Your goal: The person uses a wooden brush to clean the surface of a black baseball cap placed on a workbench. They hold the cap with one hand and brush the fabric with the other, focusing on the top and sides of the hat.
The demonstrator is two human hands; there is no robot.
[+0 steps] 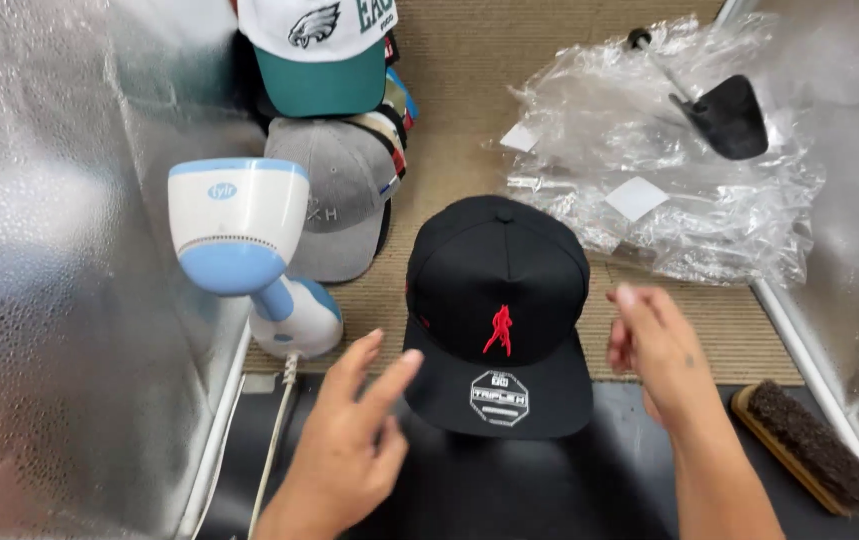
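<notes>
Two bare hands flank a black cap (498, 300), and neither has hold of anything. Our left hand (349, 440) hovers with fingers spread and loose, its fingertips just beside the near left corner of the brim. Our right hand (657, 345) is half curled, fingers drawn together, near the cap's right side but apart from it; whether the fingertips pinch something small we cannot tell, as they are blurred.

The cap sits between the two hands, crown away from us, flat brim toward us, resting half on a woven tan mat (709, 320) and half on a dark surface. Its crown is structured fabric with a red embroidered figure; the brim carries a glossy octagonal sticker.

In our judgement, a sound lift would take the brim edges from both sides and spare the crown from creasing.

Beyond the left hand stands a white and blue handheld steamer (244, 245) of smooth plastic, with a stack of caps (339, 150) behind it. Beyond the right hand lie crinkled clear plastic bags (649, 160); outside it, a wooden bristle brush (814, 445).
</notes>
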